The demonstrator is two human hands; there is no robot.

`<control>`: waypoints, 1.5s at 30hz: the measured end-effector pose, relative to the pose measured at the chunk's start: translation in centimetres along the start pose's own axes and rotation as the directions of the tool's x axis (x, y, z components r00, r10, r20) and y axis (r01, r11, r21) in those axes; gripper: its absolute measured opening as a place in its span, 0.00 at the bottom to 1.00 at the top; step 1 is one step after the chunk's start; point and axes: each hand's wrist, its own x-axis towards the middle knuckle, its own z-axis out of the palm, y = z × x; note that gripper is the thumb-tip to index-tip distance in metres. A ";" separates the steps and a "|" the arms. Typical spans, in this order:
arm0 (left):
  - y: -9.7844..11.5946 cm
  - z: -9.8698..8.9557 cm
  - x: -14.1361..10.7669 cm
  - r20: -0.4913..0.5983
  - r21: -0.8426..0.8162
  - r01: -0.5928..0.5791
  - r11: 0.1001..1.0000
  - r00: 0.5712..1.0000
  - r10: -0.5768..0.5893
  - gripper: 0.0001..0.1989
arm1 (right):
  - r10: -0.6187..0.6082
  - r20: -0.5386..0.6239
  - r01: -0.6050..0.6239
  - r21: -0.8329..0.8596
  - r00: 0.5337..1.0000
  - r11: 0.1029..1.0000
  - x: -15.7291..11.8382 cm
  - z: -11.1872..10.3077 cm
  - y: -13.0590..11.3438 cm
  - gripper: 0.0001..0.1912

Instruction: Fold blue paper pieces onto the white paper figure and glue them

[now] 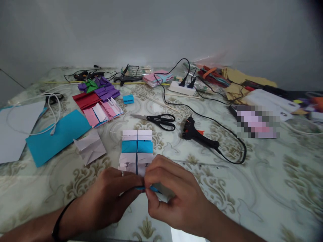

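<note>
A folded paper piece (137,146) with white and blue pleated rows lies in front of me, its near end under my fingers. My left hand (111,195) pinches the blue near edge of this folded paper. Close beside it, my right hand (171,191) pinches the same edge between thumb and forefinger. The fingers hide most of the part being held. Just beyond are black-handled scissors (161,121), blades pointing left, and a black glue gun (199,134) on its side. A loose creased white paper (91,147) lies to the left.
Blue sheet (59,136) and white sheet (19,131) lie left with a white cable (57,117). Folded coloured papers (101,92) sit behind. A power strip (182,88) with black cords stands at the back, a blurred phone (254,121) at right, on a patterned tablecloth (252,191).
</note>
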 end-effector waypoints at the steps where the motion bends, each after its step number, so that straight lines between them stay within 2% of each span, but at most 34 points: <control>1: 0.0 -0.1 0.0 0.009 -0.019 -0.003 1.000 1.000 0.003 0.09 | 0.002 0.000 -0.002 -0.005 1.000 1.000 0.0 0.0 0.0 0.11; 11: 0.3 -0.9 0.0 -0.012 -0.017 -0.013 1.000 1.000 0.013 0.13 | 0.000 -0.010 0.000 -0.017 1.000 1.000 0.2 -0.2 0.2 0.11; 18: 0.6 -1.1 1.0 -0.185 -0.027 0.049 0.998 0.981 -0.053 0.08 | 0.071 -0.051 -0.069 0.043 0.996 0.997 0.1 -0.9 0.1 0.12; 21: 0.6 -1.2 1.1 -0.154 -0.023 0.070 0.997 0.985 -0.073 0.07 | 0.054 -0.053 -0.052 0.046 0.997 0.998 0.1 -0.8 0.2 0.09; 29: 0.2 -0.9 0.8 -0.084 -0.013 0.058 0.998 0.995 -0.059 0.06 | 0.030 -0.046 -0.029 0.025 0.998 0.999 0.1 -0.7 0.2 0.08; 35: 0.4 -0.9 0.7 -0.081 0.041 -0.042 0.998 0.996 0.045 0.06 | 0.004 -0.012 -0.005 -0.054 1.000 0.999 0.1 -0.5 0.2 0.08; 39: 0.6 -0.8 0.2 -0.047 0.136 -0.048 0.989 0.997 0.055 0.07 | -0.010 0.011 0.011 -0.110 1.000 0.994 0.0 -0.2 0.1 0.09; 45: 0.7 -0.7 0.1 -0.108 0.162 -0.046 0.986 0.992 0.065 0.07 | -0.020 -0.008 0.019 -0.100 1.000 0.995 0.1 -0.1 0.0 0.09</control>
